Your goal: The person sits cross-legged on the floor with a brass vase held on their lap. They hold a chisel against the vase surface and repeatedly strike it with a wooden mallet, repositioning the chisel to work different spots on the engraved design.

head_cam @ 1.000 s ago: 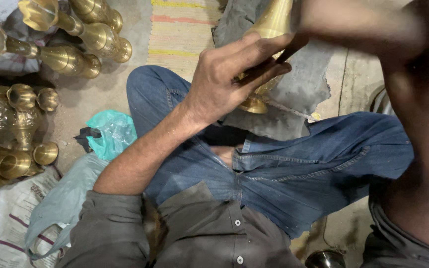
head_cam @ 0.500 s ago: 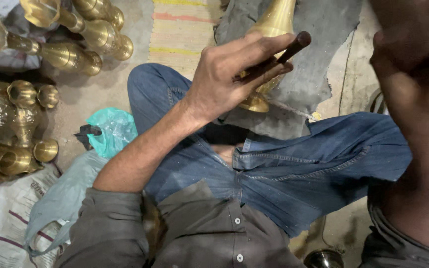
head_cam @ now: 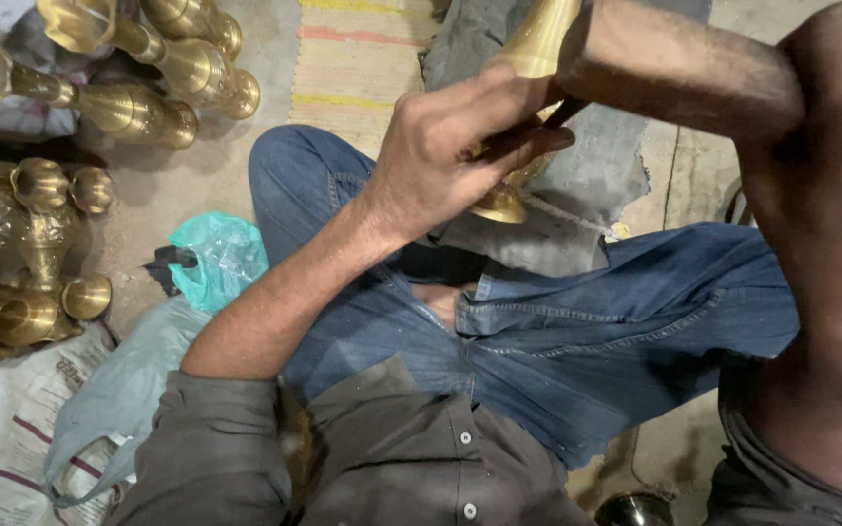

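Observation:
I sit cross-legged in blue jeans [head_cam: 577, 331]. My left hand [head_cam: 450, 161] grips a thin dark chisel [head_cam: 559, 117] and presses it against a brass vase piece [head_cam: 536, 44], whose flared base [head_cam: 501, 203] points toward my lap. My right hand [head_cam: 830, 156] is very close to the camera, closed round a thick wooden mallet handle [head_cam: 674, 63]. The handle's far end sits over the top of the chisel. The chisel's tip is hidden behind my fingers.
Finished brass vases [head_cam: 148, 107] lie at the top left, with brass pots and cups [head_cam: 21, 253] stacked at the left edge. A green plastic bag [head_cam: 221, 258], a white sack [head_cam: 2, 438], a striped mat [head_cam: 358, 58], a grey cloth [head_cam: 587, 175] and a steel bowl [head_cam: 635, 508] surround my legs.
My right hand lifted the mallet away, leaving the chisel's end bare, and has now swung it back down over the chisel. My left hand stayed on the brass piece.

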